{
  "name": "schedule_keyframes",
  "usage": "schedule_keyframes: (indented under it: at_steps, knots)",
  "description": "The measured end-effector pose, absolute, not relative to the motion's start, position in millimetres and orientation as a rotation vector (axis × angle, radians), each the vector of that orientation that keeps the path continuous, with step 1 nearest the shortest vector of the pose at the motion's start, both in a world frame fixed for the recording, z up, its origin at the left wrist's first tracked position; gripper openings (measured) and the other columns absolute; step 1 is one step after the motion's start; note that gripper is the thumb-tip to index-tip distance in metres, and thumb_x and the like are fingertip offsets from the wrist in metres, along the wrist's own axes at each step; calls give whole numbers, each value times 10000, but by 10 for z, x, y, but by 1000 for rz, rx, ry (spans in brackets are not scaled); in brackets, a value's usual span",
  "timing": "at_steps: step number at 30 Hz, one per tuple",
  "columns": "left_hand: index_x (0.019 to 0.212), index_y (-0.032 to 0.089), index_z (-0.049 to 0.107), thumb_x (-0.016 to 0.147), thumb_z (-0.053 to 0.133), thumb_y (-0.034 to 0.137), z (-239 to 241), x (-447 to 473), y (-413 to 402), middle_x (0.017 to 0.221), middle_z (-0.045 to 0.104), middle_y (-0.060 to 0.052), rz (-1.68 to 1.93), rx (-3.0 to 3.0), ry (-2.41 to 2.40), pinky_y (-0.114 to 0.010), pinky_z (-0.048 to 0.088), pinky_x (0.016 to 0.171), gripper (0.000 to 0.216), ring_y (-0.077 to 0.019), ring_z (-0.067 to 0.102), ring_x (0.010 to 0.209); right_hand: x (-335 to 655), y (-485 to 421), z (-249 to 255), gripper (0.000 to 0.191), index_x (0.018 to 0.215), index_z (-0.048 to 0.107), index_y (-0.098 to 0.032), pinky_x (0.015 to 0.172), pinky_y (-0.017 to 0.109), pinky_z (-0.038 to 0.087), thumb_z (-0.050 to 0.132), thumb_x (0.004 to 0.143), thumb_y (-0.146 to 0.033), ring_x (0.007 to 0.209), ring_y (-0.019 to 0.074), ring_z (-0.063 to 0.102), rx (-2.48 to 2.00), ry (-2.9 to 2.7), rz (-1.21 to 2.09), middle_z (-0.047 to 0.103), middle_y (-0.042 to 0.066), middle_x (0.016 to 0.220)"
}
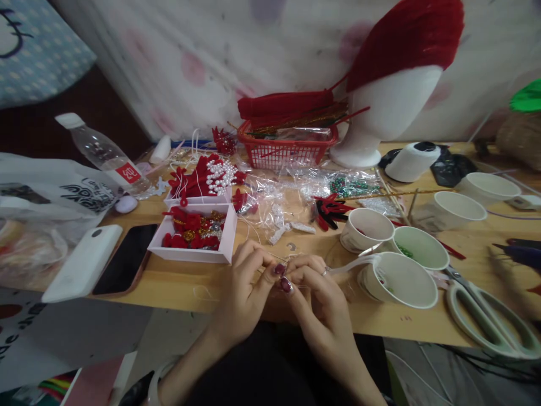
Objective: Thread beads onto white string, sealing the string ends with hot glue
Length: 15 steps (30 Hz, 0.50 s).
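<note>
My left hand (pixel 247 282) and my right hand (pixel 315 290) meet at the front edge of the wooden table (pixel 177 282), fingertips pinched together on something tiny that I cannot make out; a thin thread seems to run between them. A white box (pixel 192 232) of red and gold ornaments sits just left of my left hand. Behind it a second box (pixel 203 183) holds red pieces with white pearls. Paper cups (pixel 397 279) stand right of my right hand, one with green beads (pixel 418 248).
Scissors (pixel 486 316) lie at the right front. A phone (pixel 124 259) and a white power bank (pixel 82 262) lie at the left, with a water bottle (pixel 105 152) behind. A red basket (pixel 287 146) and a foam head (pixel 389 113) with red material stand at the back.
</note>
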State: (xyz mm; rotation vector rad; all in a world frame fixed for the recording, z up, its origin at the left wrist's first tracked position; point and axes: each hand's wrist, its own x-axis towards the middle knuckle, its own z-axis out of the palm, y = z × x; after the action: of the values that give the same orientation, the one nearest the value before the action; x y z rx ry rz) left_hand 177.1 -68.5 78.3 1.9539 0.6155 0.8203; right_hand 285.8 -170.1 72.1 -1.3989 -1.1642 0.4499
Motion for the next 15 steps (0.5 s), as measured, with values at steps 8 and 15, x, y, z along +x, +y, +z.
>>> schedule_keyframes:
  at_steps: [8,15]
  knots:
    - [793,203,603,1001,432,391,777,1747,-677,890,601,-22,798,1756,618,-263,411,852,327,-173,557,915,2885,-1702,718,166,806,575,-214,800,344,378,506,939,-143,883,184,533,-1343,-1158,502,588,11,892]
    - [739,190,591,942,569,368,758,1773,-666,837,564,-4,791,1675,561,-240,429,752,271,-146,548,836,2891,-1696,705,160,829,588,-224,798,337,376,516,933,-127,884,173,525,-1351,-1207,468,587,-5,901]
